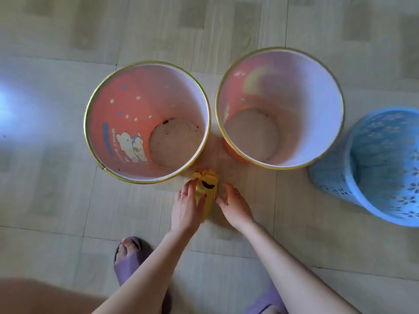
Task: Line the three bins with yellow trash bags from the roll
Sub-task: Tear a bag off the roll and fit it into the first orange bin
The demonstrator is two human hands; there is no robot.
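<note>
Bins, count: we count three, all standing upright on the floor (68,211) with their mouths open.
Left pink bin (118,123): gold rim, cartoon print on the inner wall, dark specks on its base; no liner that we can see.
Right pink bin (317,105): gold rim, just beside the first, rims nearly touching; also unlined.
Blue bin (385,168): one perforated plastic basket, to the right of the second pink bin and partly cut by the frame edge; unlined.
Bag roll, count: we see one yellow roll (207,189), lying on the floor in front of the gap between the two pink bins, its far end loose and crumpled.
Left hand (187,207): we see its fingers resting on the roll's left side, thumb over the yellow plastic; a ring shows on one finger.
Right hand (234,206): fingers loosely spread, just beside the roll's right edge; we cannot tell whether it touches.
Feet, count: two, in purple slippers (129,261), near the bottom edge.
</note>
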